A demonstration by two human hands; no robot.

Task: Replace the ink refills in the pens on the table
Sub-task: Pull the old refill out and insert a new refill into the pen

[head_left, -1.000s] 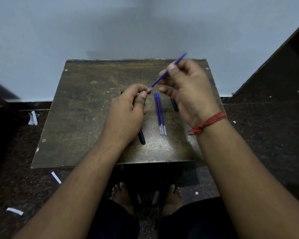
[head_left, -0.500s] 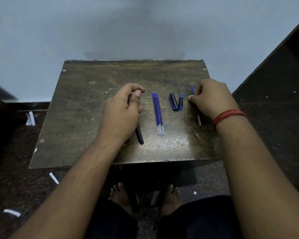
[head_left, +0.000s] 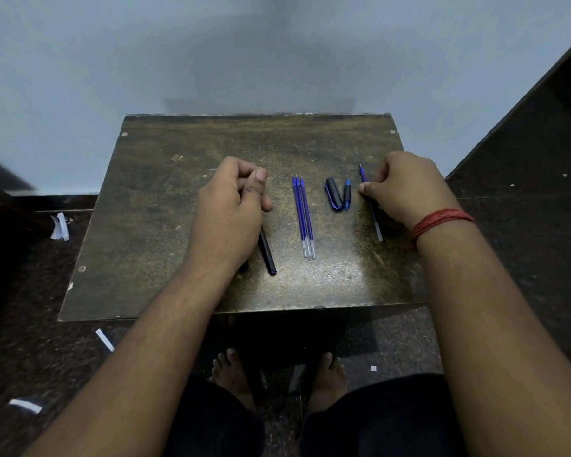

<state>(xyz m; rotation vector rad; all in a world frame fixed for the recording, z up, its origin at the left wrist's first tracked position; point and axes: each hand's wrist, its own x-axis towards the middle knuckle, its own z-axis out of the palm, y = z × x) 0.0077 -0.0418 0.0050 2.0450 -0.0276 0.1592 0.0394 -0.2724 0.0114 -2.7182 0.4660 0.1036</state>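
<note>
My left hand (head_left: 228, 206) is curled around a dark pen barrel (head_left: 267, 253), whose lower end sticks out below the hand onto the small brown table (head_left: 165, 225). Three blue refills (head_left: 304, 216) lie side by side in the middle of the table. To their right lie a dark pen cap (head_left: 333, 194) and a small blue pen tip piece (head_left: 347, 193). My right hand (head_left: 406, 189) pinches a single blue refill (head_left: 373, 212) that lies flat on the table at the right side.
The table stands against a pale wall. Dark stone floor surrounds it, with white paper scraps (head_left: 60, 226) at the left. My bare feet (head_left: 231, 371) are under the table's front edge. A dark slanted surface rises at the right.
My right hand brought the blue refill down from above the table's middle and laid it on the right side. My left hand lowered with the pen barrel. The cap and tip piece came into view.
</note>
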